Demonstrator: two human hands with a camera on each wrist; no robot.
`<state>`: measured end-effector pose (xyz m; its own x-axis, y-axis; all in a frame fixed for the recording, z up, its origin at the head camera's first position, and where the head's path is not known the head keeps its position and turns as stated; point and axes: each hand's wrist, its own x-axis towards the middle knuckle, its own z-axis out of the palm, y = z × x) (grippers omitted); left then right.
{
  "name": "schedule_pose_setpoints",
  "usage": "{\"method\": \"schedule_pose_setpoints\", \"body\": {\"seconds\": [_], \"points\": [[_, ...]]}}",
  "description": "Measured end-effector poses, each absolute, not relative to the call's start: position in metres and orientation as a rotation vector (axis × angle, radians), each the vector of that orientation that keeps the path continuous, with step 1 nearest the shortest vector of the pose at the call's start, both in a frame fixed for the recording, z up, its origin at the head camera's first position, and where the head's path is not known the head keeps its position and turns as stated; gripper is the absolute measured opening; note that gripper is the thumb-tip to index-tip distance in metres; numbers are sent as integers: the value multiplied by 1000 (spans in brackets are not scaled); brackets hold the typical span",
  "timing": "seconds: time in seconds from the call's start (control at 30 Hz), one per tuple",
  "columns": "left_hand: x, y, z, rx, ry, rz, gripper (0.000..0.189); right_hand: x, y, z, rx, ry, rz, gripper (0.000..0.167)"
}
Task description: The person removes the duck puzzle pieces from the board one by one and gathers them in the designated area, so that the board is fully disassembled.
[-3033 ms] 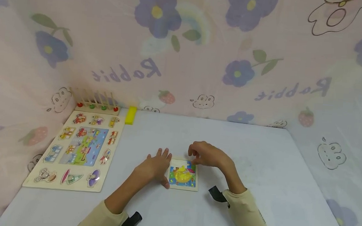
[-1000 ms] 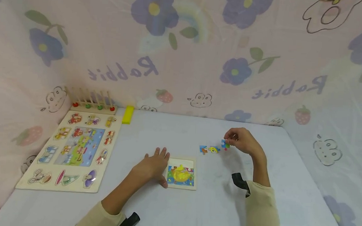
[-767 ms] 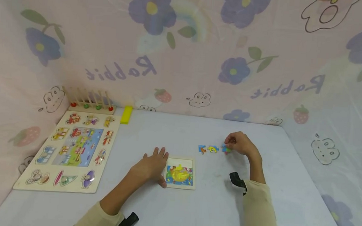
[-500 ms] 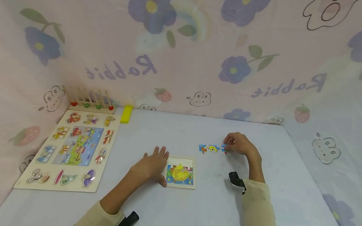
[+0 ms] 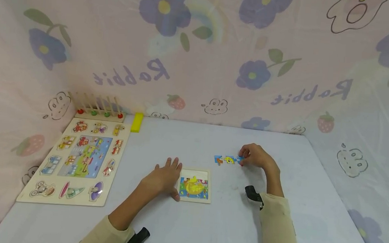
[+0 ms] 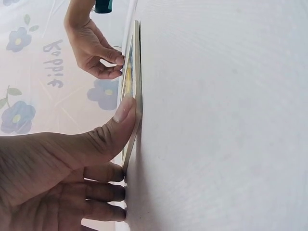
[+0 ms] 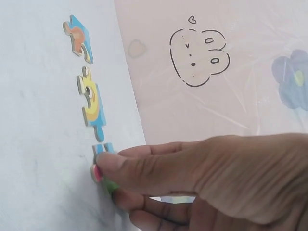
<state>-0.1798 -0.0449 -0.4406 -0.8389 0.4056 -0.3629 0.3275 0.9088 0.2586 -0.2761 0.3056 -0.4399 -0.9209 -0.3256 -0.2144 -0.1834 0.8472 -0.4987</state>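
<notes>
A small wooden jigsaw puzzle tray (image 5: 193, 201) lies on the table, showing a yellow duck picture with a bare strip along its top. My left hand (image 5: 164, 177) rests at its left edge, fingers spread; in the left wrist view the thumb (image 6: 122, 118) touches the tray's rim. Beyond the tray, at the upper right, my right hand (image 5: 258, 156) pinches a blue, green and red puzzle piece (image 7: 97, 172), partly hidden by thumb and fingers. Left of it, in a row, lie a yellow piece with an eye (image 7: 91, 101) and a blue-and-orange piece (image 7: 79, 38).
A large wooden peg puzzle board (image 5: 70, 199) with vehicle shapes lies at the left. Behind it stands a rack of wooden pegs (image 5: 100, 117) with red and green beads. A yellow block (image 5: 137, 122) lies beside them. Patterned cloth (image 5: 198, 61) walls the table's back and sides.
Three seconds ago my right hand was at the tray's top right corner. Three pieces now lie outside, and the right hand has shifted its piece slightly left toward the yellow one. Left hand stays.
</notes>
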Motion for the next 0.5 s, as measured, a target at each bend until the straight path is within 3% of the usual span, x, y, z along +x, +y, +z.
{"method": "schedule_pose_setpoints", "body": {"seconds": [0.5], "points": [[-180, -45, -442, 550, 2660, 228, 109, -271, 295, -423, -410, 2752, -606, 34]]}}
